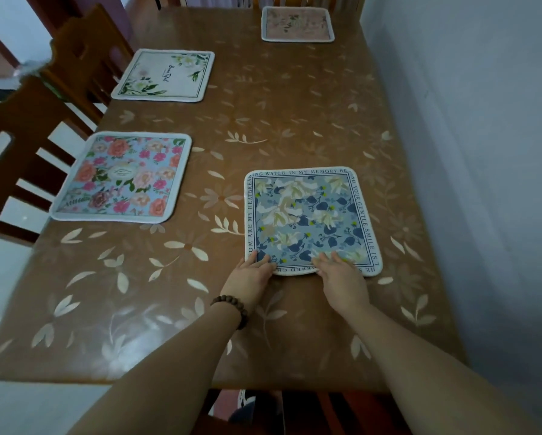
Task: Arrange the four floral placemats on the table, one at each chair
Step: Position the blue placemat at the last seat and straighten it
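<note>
Brown and glossy, the worktop (295,120) carries a pale leaf pattern and fills most of the frame, with a grey wall along its right side. Four floral placemats lie flat on it, well apart from one another. The blue placemat (310,219), bordered with printed lettering, sits in the lower middle of the frame. The left hand (251,271) and the right hand (342,276) both rest on its near edge, fingers spread flat over the cloth, palms down; neither grip is closed around anything. A beaded bracelet (232,309) circles the left wrist. At middle left lies the pink rose placemat (122,177), beside a wooden chair (15,171). Above it, at upper left, is the white placemat (164,75) with green leaves, next to a second chair (84,54). The dusky pink placemat (297,24) lies at the top centre.
</note>
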